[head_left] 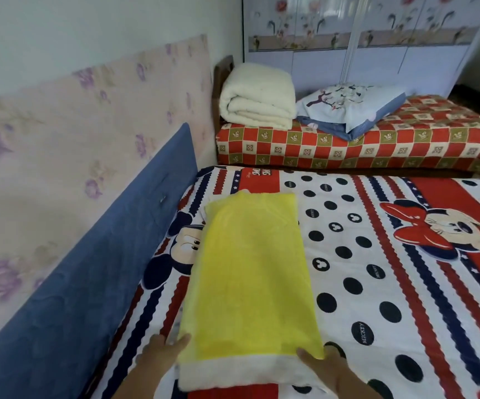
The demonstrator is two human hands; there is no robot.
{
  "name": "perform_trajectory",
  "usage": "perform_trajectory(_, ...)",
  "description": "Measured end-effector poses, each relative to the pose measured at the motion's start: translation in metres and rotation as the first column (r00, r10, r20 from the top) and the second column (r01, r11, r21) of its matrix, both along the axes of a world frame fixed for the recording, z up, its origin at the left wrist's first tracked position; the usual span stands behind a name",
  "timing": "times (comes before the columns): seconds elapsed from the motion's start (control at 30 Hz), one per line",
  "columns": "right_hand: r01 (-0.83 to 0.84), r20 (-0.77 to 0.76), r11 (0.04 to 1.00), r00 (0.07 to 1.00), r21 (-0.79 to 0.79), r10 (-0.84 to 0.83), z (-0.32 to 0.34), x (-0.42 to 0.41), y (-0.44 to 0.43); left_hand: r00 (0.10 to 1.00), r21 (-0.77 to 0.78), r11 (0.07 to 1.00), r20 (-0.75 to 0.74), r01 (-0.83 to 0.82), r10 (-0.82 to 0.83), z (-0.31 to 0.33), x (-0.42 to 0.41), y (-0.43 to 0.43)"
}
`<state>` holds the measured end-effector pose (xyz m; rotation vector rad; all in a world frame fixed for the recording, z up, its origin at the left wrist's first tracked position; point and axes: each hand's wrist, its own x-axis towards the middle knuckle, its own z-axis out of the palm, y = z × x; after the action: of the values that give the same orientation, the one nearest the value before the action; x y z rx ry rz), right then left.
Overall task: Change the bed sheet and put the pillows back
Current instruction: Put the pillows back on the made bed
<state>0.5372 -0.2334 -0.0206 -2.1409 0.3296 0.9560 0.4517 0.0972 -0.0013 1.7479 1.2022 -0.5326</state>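
Note:
A long yellow pillow [250, 272] with a white near end lies lengthwise on the cartoon-print bed sheet [376, 254], close to the blue padded headboard [94, 269]. My left hand [161, 355] grips the pillow's near left corner, thumb on top. My right hand [328, 367] grips its near right corner, thumb on the yellow cover. The sheet is spread flat over the mattress, white with black dots and red and navy stripes.
A second bed with a red checked cover [376, 145] stands behind, carrying a folded white quilt [257, 96] and a pale blue floral pillow [351, 108]. A floral wardrobe [362, 38] fills the back wall. Floral wall padding [74, 125] runs along the left.

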Motion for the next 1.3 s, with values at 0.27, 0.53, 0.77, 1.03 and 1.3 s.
perform_trajectory(0.27,0.050,0.233,0.990,0.969,0.129,-0.080,0.093,-0.020,0.017,0.956,0.128,0.985,0.255,0.115,-0.145,0.096,-0.020,-0.033)
perform_trajectory(0.53,0.044,0.372,0.953,0.915,0.299,-0.159,0.184,-0.063,0.022,0.898,0.186,0.979,0.412,0.079,-0.151,0.193,-0.069,-0.056)
perform_trajectory(0.77,0.055,0.465,0.942,0.859,0.330,-0.214,0.242,-0.148,-0.038,0.828,0.154,0.972,0.510,0.179,-0.233,0.244,-0.128,-0.142)
perform_trajectory(1.03,0.181,0.512,0.926,0.790,0.332,-0.338,0.256,-0.239,-0.188,0.770,0.104,0.940,0.549,0.324,-0.325,0.255,-0.176,-0.292)
perform_trajectory(1.3,0.324,0.505,0.883,0.729,0.339,-0.461,0.248,-0.338,-0.399,0.708,0.065,0.875,0.559,0.481,-0.431,0.253,-0.240,-0.514)
